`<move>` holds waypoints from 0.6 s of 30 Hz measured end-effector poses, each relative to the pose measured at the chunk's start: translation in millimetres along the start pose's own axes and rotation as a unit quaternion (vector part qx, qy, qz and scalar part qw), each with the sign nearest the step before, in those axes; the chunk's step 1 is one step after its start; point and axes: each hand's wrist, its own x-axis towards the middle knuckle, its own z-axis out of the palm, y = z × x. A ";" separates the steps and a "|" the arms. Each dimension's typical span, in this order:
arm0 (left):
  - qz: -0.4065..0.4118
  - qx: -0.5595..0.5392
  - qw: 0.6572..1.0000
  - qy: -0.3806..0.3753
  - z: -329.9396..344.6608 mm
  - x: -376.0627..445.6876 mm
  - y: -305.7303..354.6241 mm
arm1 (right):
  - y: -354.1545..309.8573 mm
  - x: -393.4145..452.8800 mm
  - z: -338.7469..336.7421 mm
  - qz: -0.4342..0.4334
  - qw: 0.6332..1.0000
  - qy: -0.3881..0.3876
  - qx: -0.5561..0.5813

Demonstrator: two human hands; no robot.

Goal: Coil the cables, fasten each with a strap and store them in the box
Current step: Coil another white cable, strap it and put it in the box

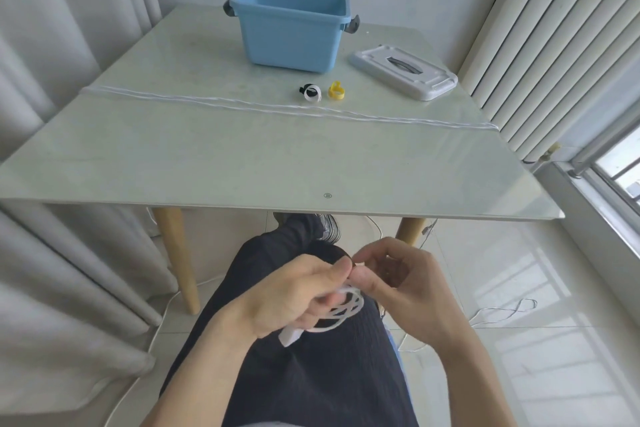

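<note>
Two hands over lap, left hand [298, 295] and right hand [398, 288] pinching white cable coil [341, 310] between grips

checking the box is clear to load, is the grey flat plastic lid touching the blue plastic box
Apart. The head view shows bare tabletop between the grey flat plastic lid, lying to the right, and the blue plastic box.

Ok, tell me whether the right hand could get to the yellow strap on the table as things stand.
Probably not right away: the right hand is pinching the white cable over the lap. The path to the yellow strap looks clear once it lets go.
</note>
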 end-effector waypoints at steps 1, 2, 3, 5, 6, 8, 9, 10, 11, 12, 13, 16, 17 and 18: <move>0.010 -0.051 0.998 0.021 -2.9 1.0 -2.7 | 4.3 0.3 -1.2 0.002 0.999 -0.042 0.004; 0.014 -0.116 0.991 0.057 -6.1 2.4 -6.4 | 7.2 -0.1 -1.2 0.004 0.996 -0.086 -0.002; 0.014 -0.182 0.979 0.095 -8.5 4.2 -9.5 | 7.7 -0.6 0.3 0.015 0.992 -0.126 -0.007; 0.013 -0.253 0.955 0.155 -12.3 9.4 -15.7 | 8.8 0.2 8.6 0.052 0.988 -0.140 0.024; 0.014 -0.263 0.951 0.161 -11.4 12.1 -16.1 | 10.4 1.1 13.9 0.065 0.990 -0.115 0.048; 0.015 -0.277 0.948 0.156 -9.2 16.0 -17.1 | 9.9 2.7 25.6 0.094 0.989 -0.055 0.101; 0.014 -0.283 0.948 0.147 -8.9 16.9 -16.5 | 8.1 3.4 30.2 0.112 0.985 -0.034 0.128; 0.013 -0.289 0.948 0.134 -9.2 16.9 -17.2 | 7.9 3.5 33.2 0.127 0.980 -0.026 0.148; 0.014 -0.290 0.950 0.117 -10.7 16.5 -18.6 | 7.8 4.1 35.0 0.140 0.977 -0.025 0.162; 0.015 -0.282 0.954 0.100 -12.5 15.8 -19.6 | 8.2 4.7 36.3 0.147 0.973 -0.028 0.174; 0.016 -0.266 0.960 0.089 -14.3 15.0 -21.2 | 7.6 4.6 37.1 0.154 0.970 -0.028 0.184; 0.013 -0.217 0.972 0.092 -18.0 13.6 -23.2 | 5.1 5.2 42.0 0.153 0.971 -0.015 0.184; 0.008 -0.216 0.971 0.097 -18.0 13.6 -23.2 | 3.7 5.4 43.7 0.149 0.972 -0.009 0.181; 0.001 -0.228 0.968 0.102 -17.8 13.6 -23.1 | 5.2 6.2 45.0 0.146 0.974 -0.002 0.176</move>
